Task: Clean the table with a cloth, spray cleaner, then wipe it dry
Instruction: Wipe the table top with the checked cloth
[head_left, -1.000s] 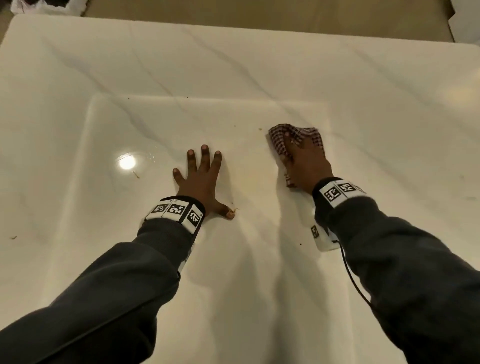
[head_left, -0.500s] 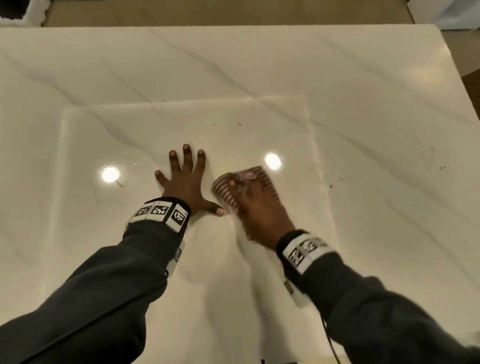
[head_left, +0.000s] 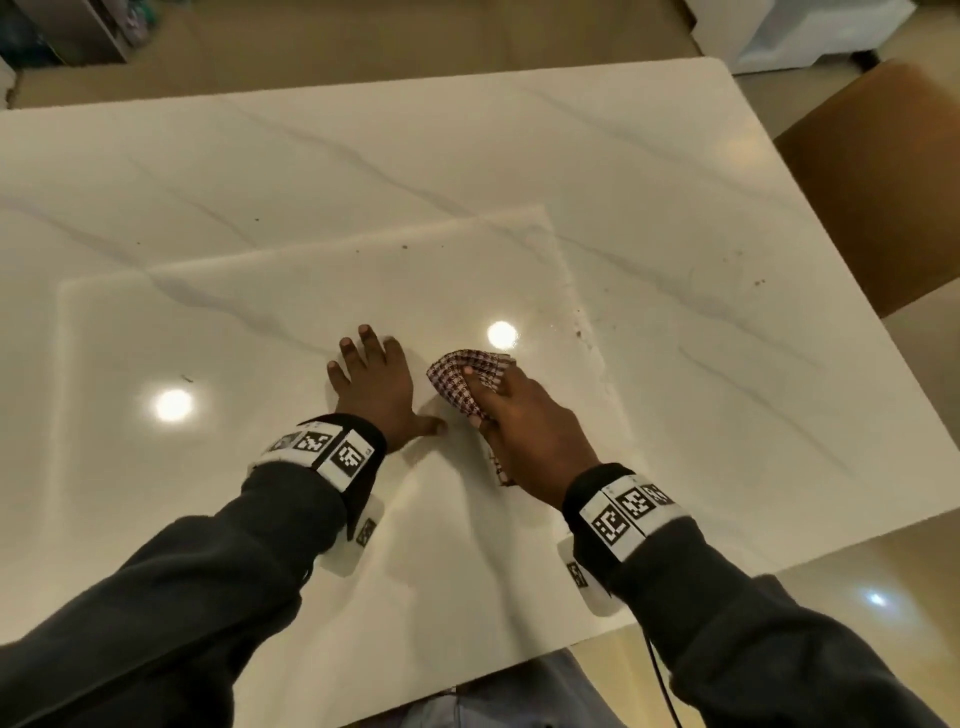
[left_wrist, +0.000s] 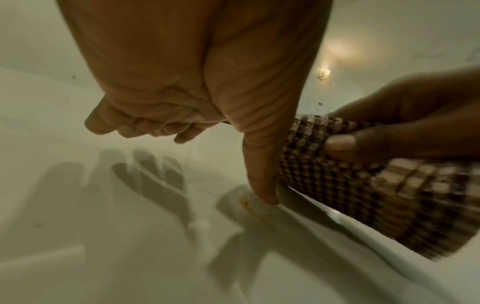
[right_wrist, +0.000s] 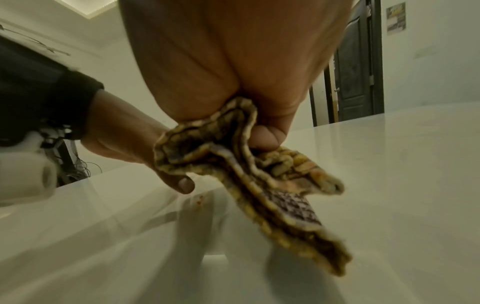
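Note:
A red-and-white checked cloth (head_left: 462, 382) lies bunched on the white marble table (head_left: 519, 171), under my right hand (head_left: 524, 421), whose fingers and thumb curl round it. The right wrist view shows the cloth (right_wrist: 259, 174) pinched against the palm, its tail trailing on the tabletop. My left hand (head_left: 374, 384) rests flat on the table just left of the cloth, fingers spread, thumb stretched toward it. In the left wrist view the thumb tip touches the table beside the cloth (left_wrist: 363, 195). A small brownish stain (right_wrist: 199, 199) sits by the left thumb. No spray bottle is in view.
A brown chair (head_left: 883, 182) stands at the table's right side. Dark crumbs (head_left: 758, 283) dot the table toward the right and far middle. The near table edge (head_left: 467, 680) runs just in front of my body. White furniture (head_left: 810, 26) stands beyond the far right corner.
My right hand swept the cloth from the right toward my left hand and back toward me, and now stays close beside it. The left hand has kept its flat place on the table.

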